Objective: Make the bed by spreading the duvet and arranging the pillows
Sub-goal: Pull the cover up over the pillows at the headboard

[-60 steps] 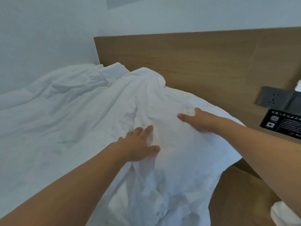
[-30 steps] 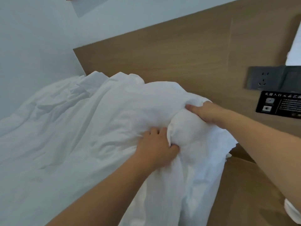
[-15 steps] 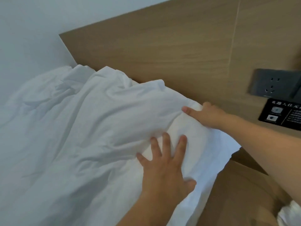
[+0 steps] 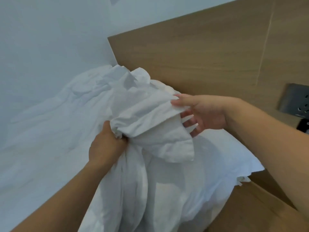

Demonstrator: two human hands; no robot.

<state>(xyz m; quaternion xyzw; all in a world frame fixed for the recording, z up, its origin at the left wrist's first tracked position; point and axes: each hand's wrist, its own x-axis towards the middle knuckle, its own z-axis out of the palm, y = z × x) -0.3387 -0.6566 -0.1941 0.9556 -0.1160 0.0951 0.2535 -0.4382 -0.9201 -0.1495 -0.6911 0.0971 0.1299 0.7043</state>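
the left hand (image 4: 107, 146) grips a bunched fold of the white duvet (image 4: 150, 128), lifted near the bed's right edge. just beyond, the right hand (image 4: 205, 114) pinches the fold's upper edge, fingers spread underneath. the wooden headboard (image 4: 200, 52) stands behind, with a grey socket (image 4: 296, 102) at right.

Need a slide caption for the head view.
Left hand bunches the white duvet while right hand lifts its edge by the headboard.

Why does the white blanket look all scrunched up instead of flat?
It is bunched, not spread. The left hand grips a gathered wad of the duvet, and the right hand pinches a lifted fold.
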